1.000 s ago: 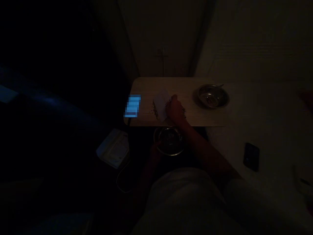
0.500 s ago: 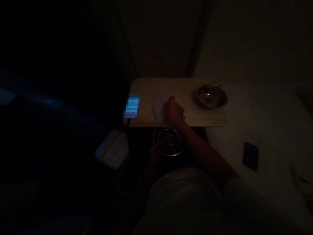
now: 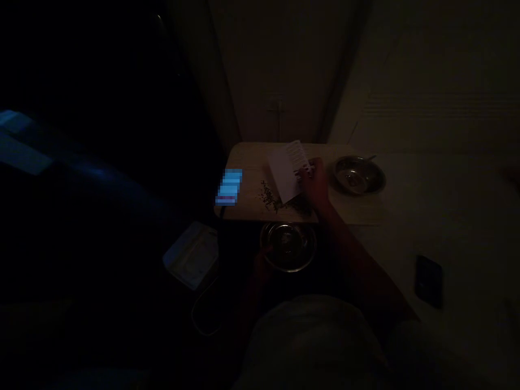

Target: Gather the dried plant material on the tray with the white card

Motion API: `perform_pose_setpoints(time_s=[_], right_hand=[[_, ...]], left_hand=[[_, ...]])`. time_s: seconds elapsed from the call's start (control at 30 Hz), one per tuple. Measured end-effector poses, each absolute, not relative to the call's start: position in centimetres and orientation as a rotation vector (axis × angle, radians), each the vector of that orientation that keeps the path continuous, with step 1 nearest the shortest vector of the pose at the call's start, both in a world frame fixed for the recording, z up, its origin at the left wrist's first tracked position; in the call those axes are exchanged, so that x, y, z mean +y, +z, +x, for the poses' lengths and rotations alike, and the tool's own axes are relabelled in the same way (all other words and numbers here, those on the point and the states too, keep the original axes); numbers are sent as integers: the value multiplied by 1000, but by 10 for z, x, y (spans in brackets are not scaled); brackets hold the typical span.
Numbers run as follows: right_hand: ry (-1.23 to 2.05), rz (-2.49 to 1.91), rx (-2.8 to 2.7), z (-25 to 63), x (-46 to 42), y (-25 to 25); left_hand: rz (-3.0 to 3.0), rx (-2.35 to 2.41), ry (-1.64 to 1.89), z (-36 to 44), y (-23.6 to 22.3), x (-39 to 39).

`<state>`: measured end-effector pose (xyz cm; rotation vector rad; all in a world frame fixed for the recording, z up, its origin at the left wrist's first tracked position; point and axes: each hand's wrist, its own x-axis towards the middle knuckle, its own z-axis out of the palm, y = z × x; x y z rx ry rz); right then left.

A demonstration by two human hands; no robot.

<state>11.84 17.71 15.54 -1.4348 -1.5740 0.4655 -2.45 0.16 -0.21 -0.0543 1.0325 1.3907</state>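
Note:
The room is very dark. My right hand (image 3: pixel 313 184) is closed on a white card (image 3: pixel 289 170) that stands tilted on a small wooden table (image 3: pixel 252 208). Dark crumbs (image 3: pixel 268 197) lie scattered on the table by the card's lower edge. My left hand (image 3: pixel 260 259) is barely visible below the table's front edge and grips the left rim of a metal bowl (image 3: pixel 289 245) held there. Its fingers are too dark to make out in detail.
A second metal bowl (image 3: pixel 359 174) sits at the table's right end. A lit phone (image 3: pixel 229 187) lies at the table's left edge. A dark phone (image 3: pixel 429 281) rests on the pale surface at right. A white box (image 3: pixel 192 254) with a cable lies on the floor.
My right hand has lifted the card and moved it up and to the right across the table. The crumbs now lie to the card's lower left. The view has shifted slightly.

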Motion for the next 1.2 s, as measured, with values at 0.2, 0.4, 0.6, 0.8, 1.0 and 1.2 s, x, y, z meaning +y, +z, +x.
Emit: perform_pose_setpoints(time_s=[0.2, 0.4, 0.6, 0.8, 1.0, 1.2], right_hand=[[294, -1270, -1695, 148, 162, 199], [236, -1417, -1865, 162, 115, 206], [420, -1495, -1792, 157, 76, 171], [462, -1559, -1744, 156, 65, 151], [405, -1588, -1694, 164, 67, 148], [473, -1573, -1671, 160, 61, 148]], left_hand=[[-88, 1044, 1351, -27, 5, -3], [-125, 963, 1359, -27, 7, 0], [-135, 929, 1378, -27, 10, 1], [-169, 908, 1358, -25, 10, 6], [-206, 946, 1394, -24, 13, 5], [-232, 952, 1377, -24, 14, 5]])
